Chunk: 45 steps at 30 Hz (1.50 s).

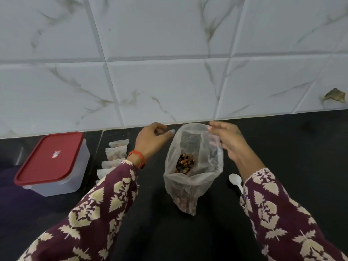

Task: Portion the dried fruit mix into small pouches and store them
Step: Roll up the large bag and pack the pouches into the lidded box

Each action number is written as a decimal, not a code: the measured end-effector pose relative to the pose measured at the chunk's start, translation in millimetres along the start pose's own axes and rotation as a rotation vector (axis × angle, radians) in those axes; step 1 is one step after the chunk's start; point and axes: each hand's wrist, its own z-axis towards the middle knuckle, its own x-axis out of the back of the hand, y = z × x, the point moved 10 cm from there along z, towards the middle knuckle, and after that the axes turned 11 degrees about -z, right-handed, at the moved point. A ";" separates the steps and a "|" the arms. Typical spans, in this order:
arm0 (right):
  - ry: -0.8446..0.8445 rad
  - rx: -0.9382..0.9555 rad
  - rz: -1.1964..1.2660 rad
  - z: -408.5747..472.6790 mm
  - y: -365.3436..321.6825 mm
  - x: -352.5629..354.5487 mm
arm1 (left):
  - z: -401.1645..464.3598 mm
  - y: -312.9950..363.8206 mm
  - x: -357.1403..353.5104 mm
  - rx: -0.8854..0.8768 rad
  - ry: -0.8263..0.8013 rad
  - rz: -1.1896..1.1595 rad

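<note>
A clear plastic bag (190,185) stands upright on the black counter (282,147) with its mouth wide. Dried fruit mix (185,162) lies at its bottom. My right hand (229,142) pinches the bag's right rim at the top. My left hand (152,142) is just left of the rim with curled fingers and the thumb pointing at the plastic; I cannot tell whether it touches. Several small filled pouches (115,157) lie in a row left of my left wrist, partly hidden by the sleeve.
A translucent box with a red lid (50,161), closed, sits at the left. A white plastic spoon (235,180) lies on the counter by my right forearm. A tiled wall (169,81) rises right behind the bag.
</note>
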 end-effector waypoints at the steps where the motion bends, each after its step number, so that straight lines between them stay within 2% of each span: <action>1: 0.003 -0.081 -0.003 -1.8 12.4 4.6 | -3.4 -11.0 -4.6 0.092 -0.065 -0.020; 3: -0.022 -0.180 -0.021 -5.6 29.9 6.8 | -15.0 -29.0 -19.8 0.266 -0.218 -0.110; 5: 0.015 -0.156 -0.061 -6.2 31.9 6.7 | -22.3 -27.7 -27.9 0.274 -0.263 -0.122; 6: 0.079 -0.116 -0.145 -5.8 28.3 8.7 | -21.4 -22.5 -26.0 0.220 -0.224 -0.071; 9: 0.374 0.145 -0.674 -19.1 -11.8 18.7 | -23.2 1.5 -6.8 -0.002 0.024 0.147; 11: 0.468 0.330 -0.830 -35.8 -34.1 16.8 | -33.3 15.0 -0.4 -0.111 0.103 0.212; 12: 0.470 0.349 -0.842 -40.5 -34.4 19.1 | -36.4 14.1 0.2 -0.122 0.100 0.216; 14: 0.339 0.209 -0.754 -40.5 -14.0 24.5 | -40.5 1.8 -2.1 -0.045 0.032 0.195; 17: -0.060 -0.128 -0.294 -45.7 44.2 8.0 | -51.3 -26.4 -13.7 0.222 -0.174 -0.015; 18: -0.114 -0.172 -0.181 -50.4 53.9 2.6 | -56.4 -32.1 -19.5 0.294 -0.236 -0.117; 20: -0.016 -0.136 -0.183 -54.3 58.9 7.6 | -61.9 -36.4 -23.5 0.347 -0.261 -0.268; 21: 0.095 -0.070 -0.320 -54.8 53.0 16.0 | -60.7 -35.5 -18.8 0.312 -0.211 -0.270; 23: 0.342 0.082 -0.719 -64.9 26.0 29.1 | -54.1 -25.7 -0.8 0.139 -0.043 -0.082; 25: 0.439 0.178 -0.892 -76.2 8.0 29.0 | -57.2 -9.3 9.9 -0.018 0.073 0.154; 27: 0.351 0.100 -0.786 -73.6 23.8 30.9 | -63.7 -11.1 10.0 -0.008 0.064 0.233; 28: 0.251 -0.002 -0.601 -73.3 38.1 30.2 | -66.8 -21.7 7.2 0.084 0.010 0.186; 30: -0.003 -0.220 -0.177 -82.2 67.3 12.5 | -81.5 -43.5 -7.0 0.333 -0.137 -0.115; 32: -0.127 -0.285 -0.026 -93.2 73.9 -3.4 | -96.0 -52.4 -24.5 0.495 -0.205 -0.425; 34: -0.029 -0.228 -0.095 -93.5 70.9 -2.3 | -94.3 -50.9 -25.3 0.439 -0.122 -0.473; 37: 0.218 -0.069 -0.439 -92.8 48.1 14.3 | -88.1 -40.2 -14.4 0.291 0.024 -0.361; 40: 0.318 0.033 -0.672 -97.5 30.6 23.8 | -87.5 -38.3 -12.1 0.248 0.009 -0.246; 42: 0.285 -0.032 -0.613 -105.5 36.4 28.4 | -88.7 -37.4 -4.9 0.224 0.036 -0.111; 43: 0.230 -0.105 -0.488 -112.4 43.9 26.5 | -88.7 -36.5 -0.6 0.211 0.061 -0.068; 45: 0.057 -0.252 -0.209 -127.3 61.9 3.5 | -88.4 -41.1 -1.3 0.254 0.058 -0.145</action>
